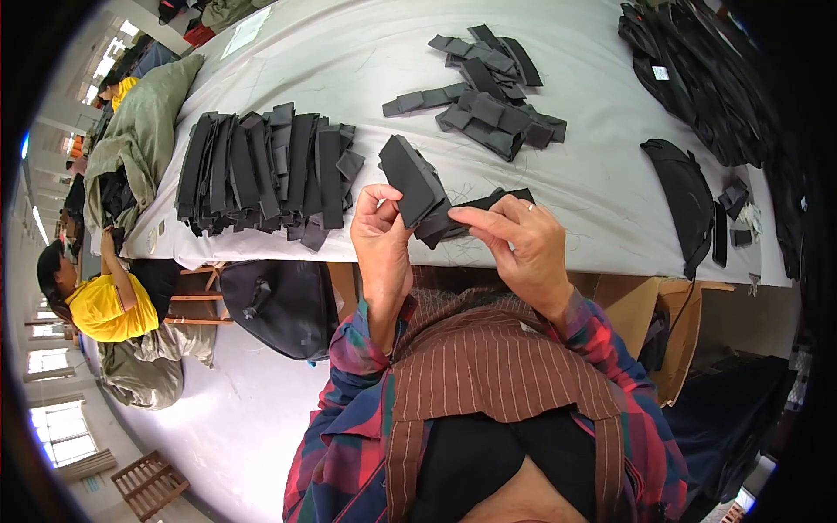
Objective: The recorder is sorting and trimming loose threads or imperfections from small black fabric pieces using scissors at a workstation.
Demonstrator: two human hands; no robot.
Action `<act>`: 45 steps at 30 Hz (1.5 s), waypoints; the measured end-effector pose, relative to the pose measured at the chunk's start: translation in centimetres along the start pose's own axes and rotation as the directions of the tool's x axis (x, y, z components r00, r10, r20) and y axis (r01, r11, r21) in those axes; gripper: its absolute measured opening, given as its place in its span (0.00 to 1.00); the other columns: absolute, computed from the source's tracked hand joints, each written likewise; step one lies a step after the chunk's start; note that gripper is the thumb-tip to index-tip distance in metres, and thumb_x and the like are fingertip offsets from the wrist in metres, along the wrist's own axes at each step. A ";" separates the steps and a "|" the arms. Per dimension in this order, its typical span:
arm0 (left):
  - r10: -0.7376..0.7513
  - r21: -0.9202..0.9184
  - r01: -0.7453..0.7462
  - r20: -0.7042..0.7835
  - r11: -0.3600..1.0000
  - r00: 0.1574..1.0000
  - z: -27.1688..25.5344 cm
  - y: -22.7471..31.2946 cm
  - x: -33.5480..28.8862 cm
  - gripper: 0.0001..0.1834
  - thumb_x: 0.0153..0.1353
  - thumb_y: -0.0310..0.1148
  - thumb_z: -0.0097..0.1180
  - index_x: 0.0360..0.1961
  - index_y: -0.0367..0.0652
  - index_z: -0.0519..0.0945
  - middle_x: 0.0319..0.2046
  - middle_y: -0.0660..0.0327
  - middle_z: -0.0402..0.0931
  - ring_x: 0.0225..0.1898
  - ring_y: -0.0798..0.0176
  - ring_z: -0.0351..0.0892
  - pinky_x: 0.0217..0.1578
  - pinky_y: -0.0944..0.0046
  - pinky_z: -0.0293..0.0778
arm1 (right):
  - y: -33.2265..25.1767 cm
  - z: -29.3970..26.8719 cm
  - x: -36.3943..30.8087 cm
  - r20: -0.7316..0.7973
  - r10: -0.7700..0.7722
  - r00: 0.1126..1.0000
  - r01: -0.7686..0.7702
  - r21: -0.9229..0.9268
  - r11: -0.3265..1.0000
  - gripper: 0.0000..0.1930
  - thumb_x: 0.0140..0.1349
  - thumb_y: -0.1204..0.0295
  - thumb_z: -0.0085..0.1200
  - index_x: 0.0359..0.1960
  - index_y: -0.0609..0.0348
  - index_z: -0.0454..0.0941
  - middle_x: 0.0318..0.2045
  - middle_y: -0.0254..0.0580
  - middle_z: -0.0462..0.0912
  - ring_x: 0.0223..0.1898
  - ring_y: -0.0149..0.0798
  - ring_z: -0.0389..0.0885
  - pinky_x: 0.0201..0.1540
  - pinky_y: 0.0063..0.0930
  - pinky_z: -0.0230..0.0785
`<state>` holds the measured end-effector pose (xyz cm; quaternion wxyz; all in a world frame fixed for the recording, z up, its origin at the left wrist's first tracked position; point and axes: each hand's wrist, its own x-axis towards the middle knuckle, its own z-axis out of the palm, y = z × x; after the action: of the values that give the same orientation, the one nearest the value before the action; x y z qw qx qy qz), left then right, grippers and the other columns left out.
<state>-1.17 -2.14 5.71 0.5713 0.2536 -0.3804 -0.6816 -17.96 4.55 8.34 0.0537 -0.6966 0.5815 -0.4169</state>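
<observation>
My left hand (pixel 384 244) is closed on a black fabric strip (pixel 410 179), thumb and fingers pinching its left edge above the table's near side. With fingers curled, my right hand (pixel 525 248) pinches the lower right end of that strip. Another dark fabric piece (pixel 478 209) lies just behind my right fingers, partly hidden by them. To the left, a row of folded black fabric strips (pixel 261 170) is packed side by side. Beyond my hands is a loose heap of similar dark strips (pixel 499 96), some overlapping.
A white-covered table (pixel 593 200) spans the view. Black garments or bags (pixel 697 87) are heaped at its right, near a curved black piece (pixel 678 196). Below the edge are a black bag (pixel 279 309) and an open cardboard box (pixel 680 331). A person in yellow (pixel 113 305) sits left.
</observation>
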 end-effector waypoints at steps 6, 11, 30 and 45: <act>0.006 -0.023 -0.008 -0.069 1.000 0.998 1.2 0.2 0.0 0.12 0.56 0.15 0.52 0.37 0.42 0.68 0.37 0.58 0.77 0.36 0.71 0.77 0.36 0.74 0.72 | -0.3 1.1 -0.7 -0.091 -0.073 0.993 0.052 -0.210 0.976 0.19 0.51 0.76 0.55 0.42 0.30 0.81 0.17 0.32 0.66 0.22 0.35 0.68 0.25 0.24 0.57; 0.011 -0.058 -0.017 -0.108 0.998 0.994 0.6 -0.3 0.0 0.10 0.58 0.18 0.53 0.37 0.43 0.68 0.36 0.60 0.78 0.33 0.73 0.76 0.33 0.75 0.71 | -0.2 2.5 -0.7 0.163 0.351 0.922 -0.358 0.704 0.613 0.13 0.59 0.76 0.51 0.45 0.46 0.80 0.19 0.23 0.67 0.23 0.25 0.64 0.27 0.16 0.55; -0.055 -0.047 0.052 -0.069 0.998 0.996 0.5 -0.3 0.0 0.11 0.57 0.17 0.52 0.36 0.45 0.68 0.33 0.64 0.77 0.29 0.76 0.74 0.25 0.78 0.65 | 1.4 0.2 0.9 -0.005 -0.074 0.997 0.074 0.211 0.975 0.06 0.48 0.73 0.61 0.29 0.52 0.80 0.25 0.33 0.80 0.23 0.39 0.75 0.27 0.27 0.63; -0.120 -0.087 0.118 -0.010 0.989 0.993 0.0 -0.6 -0.1 0.11 0.55 0.16 0.53 0.36 0.42 0.68 0.36 0.59 0.78 0.36 0.68 0.79 0.36 0.72 0.75 | 1.4 0.0 0.8 0.029 -0.033 0.999 0.026 0.212 0.977 0.05 0.48 0.72 0.62 0.27 0.52 0.79 0.22 0.33 0.80 0.22 0.37 0.75 0.27 0.27 0.62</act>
<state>-1.54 -1.99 5.24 0.5430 0.2562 -0.3303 -0.7283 -19.01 3.40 7.99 0.1307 -0.7021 0.5223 -0.4661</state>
